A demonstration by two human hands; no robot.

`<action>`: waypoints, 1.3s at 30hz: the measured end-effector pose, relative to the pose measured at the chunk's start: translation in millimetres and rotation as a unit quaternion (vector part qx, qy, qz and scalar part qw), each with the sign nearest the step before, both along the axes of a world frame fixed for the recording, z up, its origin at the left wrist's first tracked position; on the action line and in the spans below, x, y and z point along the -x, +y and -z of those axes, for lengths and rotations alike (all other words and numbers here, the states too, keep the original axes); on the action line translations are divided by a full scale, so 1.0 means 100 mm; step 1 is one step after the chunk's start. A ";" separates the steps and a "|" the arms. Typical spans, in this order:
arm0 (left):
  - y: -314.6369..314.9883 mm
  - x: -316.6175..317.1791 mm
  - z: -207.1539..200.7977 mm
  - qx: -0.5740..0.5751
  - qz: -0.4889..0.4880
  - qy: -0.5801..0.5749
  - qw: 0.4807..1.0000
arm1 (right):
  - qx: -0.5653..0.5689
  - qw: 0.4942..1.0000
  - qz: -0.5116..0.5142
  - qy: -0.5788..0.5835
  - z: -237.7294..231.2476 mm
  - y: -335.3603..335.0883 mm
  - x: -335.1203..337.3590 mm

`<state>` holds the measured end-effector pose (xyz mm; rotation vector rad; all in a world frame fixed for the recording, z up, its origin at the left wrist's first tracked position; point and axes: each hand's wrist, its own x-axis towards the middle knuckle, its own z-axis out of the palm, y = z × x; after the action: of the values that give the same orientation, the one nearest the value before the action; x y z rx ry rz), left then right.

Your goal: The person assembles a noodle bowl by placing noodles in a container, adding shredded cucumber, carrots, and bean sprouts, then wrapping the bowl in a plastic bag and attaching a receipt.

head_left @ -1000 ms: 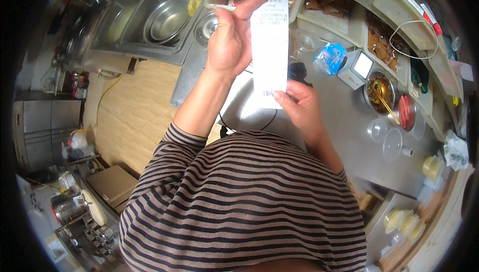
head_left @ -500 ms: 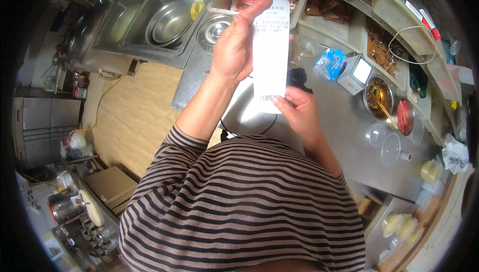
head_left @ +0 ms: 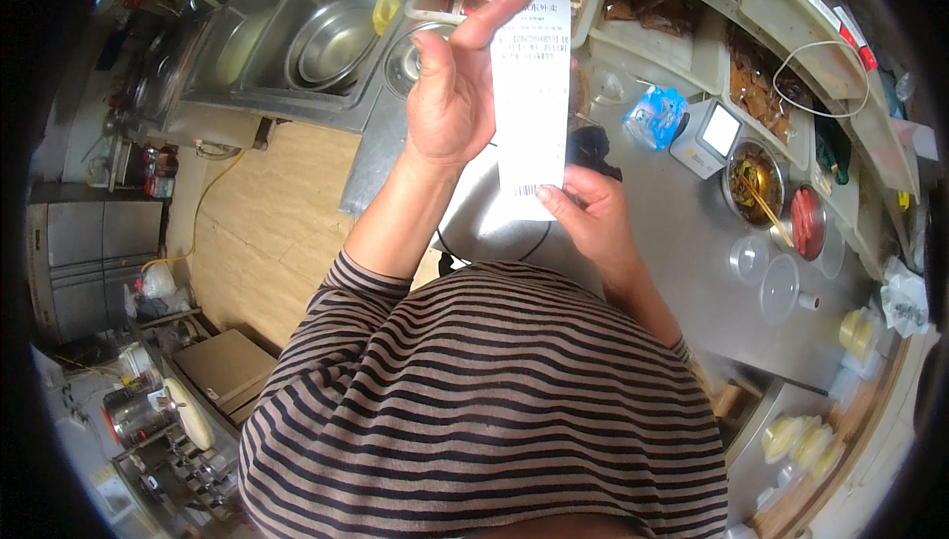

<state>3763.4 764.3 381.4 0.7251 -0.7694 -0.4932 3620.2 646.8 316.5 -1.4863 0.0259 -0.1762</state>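
Note:
A long white printed receipt (head_left: 532, 114) is held upright in front of me, above the metal counter. My right hand (head_left: 591, 213) pinches its lower right corner, thumb on the front. Along the upper left edge is my left hand (head_left: 450, 94), with the thumb standing apart and the index finger stretched toward the top of the paper. The other left fingers are partly hidden behind the receipt, and whether they touch it cannot be seen.
A sink with metal bowls (head_left: 336, 40) lies at the left. On the right counter (head_left: 682, 243) stand a blue packet (head_left: 654, 117), a small screen device (head_left: 707, 139), a bowl with chopsticks (head_left: 753, 183), a bowl of red food (head_left: 808, 223) and clear lids (head_left: 779, 287). Food trays (head_left: 652, 55) line the back.
My left thumb has moved out, away from the index finger and the receipt's edge. The receipt has shifted slightly up and left, still pinched by my right hand.

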 end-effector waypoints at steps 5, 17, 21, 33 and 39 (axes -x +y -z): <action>-0.02 0.00 0.01 0.020 0.004 0.014 1.000 | -0.006 1.000 -0.002 -0.001 0.00 -0.01 -0.01; -0.04 -0.01 0.01 0.018 -0.006 0.000 1.000 | -0.005 1.000 -0.002 -0.015 -0.01 -0.01 -0.03; -0.04 -0.01 0.02 0.027 -0.004 0.004 1.000 | -0.005 1.000 0.002 -0.015 0.03 -0.01 -0.04; -0.07 0.02 0.02 0.031 -0.020 0.018 0.999 | -0.001 1.000 0.004 -0.012 0.02 -0.01 -0.04; -0.05 0.04 0.00 0.020 -0.026 0.018 0.999 | 0.004 1.000 0.003 -0.015 0.05 0.00 -0.03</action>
<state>3759.1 759.1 381.6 0.6962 -0.7228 -0.4421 3622.9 646.7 311.1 -1.4904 0.0051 -0.2044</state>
